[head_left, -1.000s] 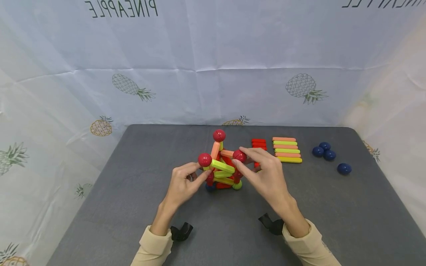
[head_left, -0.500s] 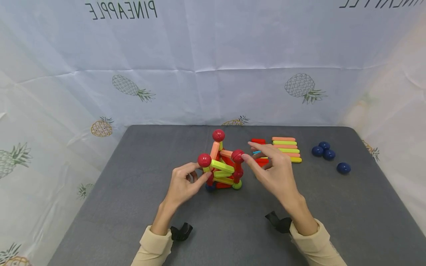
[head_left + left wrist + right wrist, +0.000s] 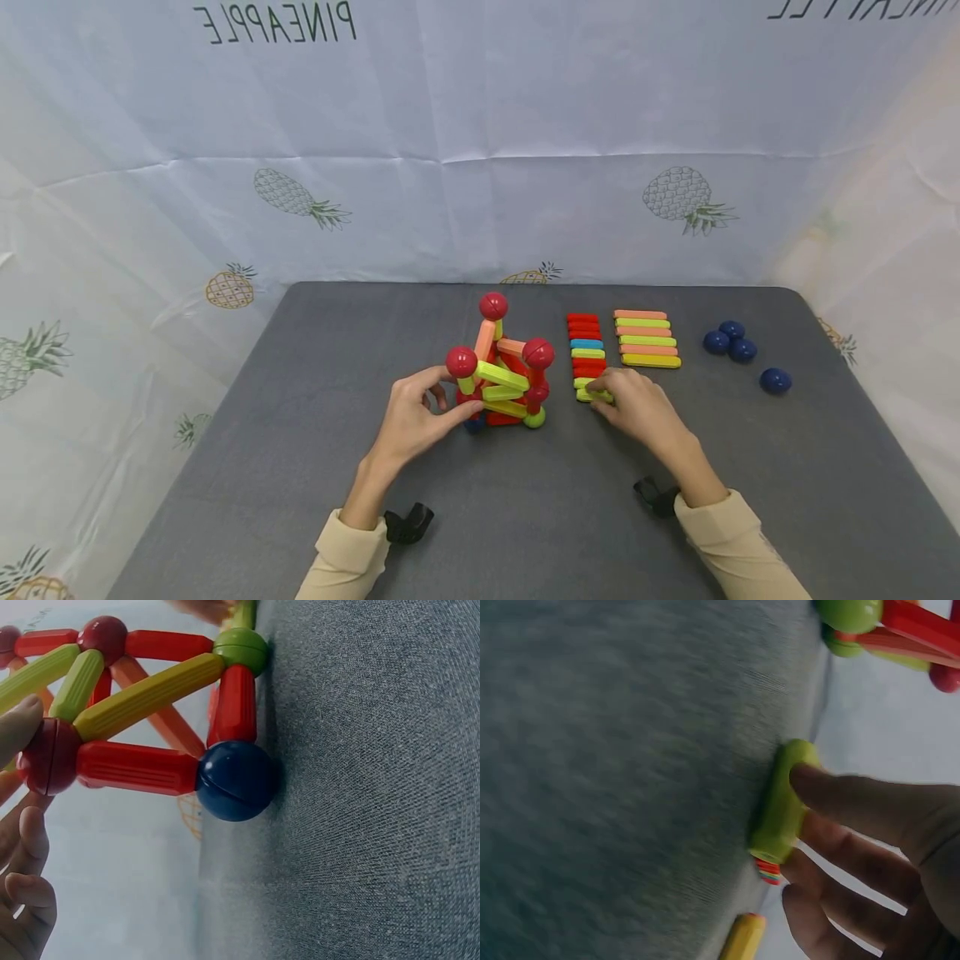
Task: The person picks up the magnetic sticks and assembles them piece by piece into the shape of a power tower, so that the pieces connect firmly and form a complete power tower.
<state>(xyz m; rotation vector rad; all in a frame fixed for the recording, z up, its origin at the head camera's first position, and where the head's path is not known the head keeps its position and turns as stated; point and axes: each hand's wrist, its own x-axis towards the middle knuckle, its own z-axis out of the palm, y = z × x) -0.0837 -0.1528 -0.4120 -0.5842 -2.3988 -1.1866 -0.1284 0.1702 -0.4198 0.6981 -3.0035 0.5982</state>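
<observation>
A frame of magnetic rods and balls (image 3: pixel 502 376) stands on the grey table, with red balls on its upper corners and blue and green ones at its base. My left hand (image 3: pixel 418 413) holds its left side; the left wrist view has the thumb on a dark red ball (image 3: pixel 49 756), with fingers behind it. To the right, my right hand (image 3: pixel 643 407) pinches a yellow-green magnetic rod (image 3: pixel 781 814) between thumb and fingers. That rod lies at the near end of a column of red, blue and green rods (image 3: pixel 587 343), partly hidden by the fingers.
A second column of orange, green and yellow rods (image 3: pixel 647 340) lies right of the first. Farther right are several dark blue balls (image 3: pixel 742 350), one (image 3: pixel 776 382) set apart nearer the front. A pineapple-print cloth (image 3: pixel 465 217) hangs behind the table.
My right hand has let go of the frame's right red ball and moved right and down to the near green rod. The left hand stays at the frame, its thumb shifted slightly.
</observation>
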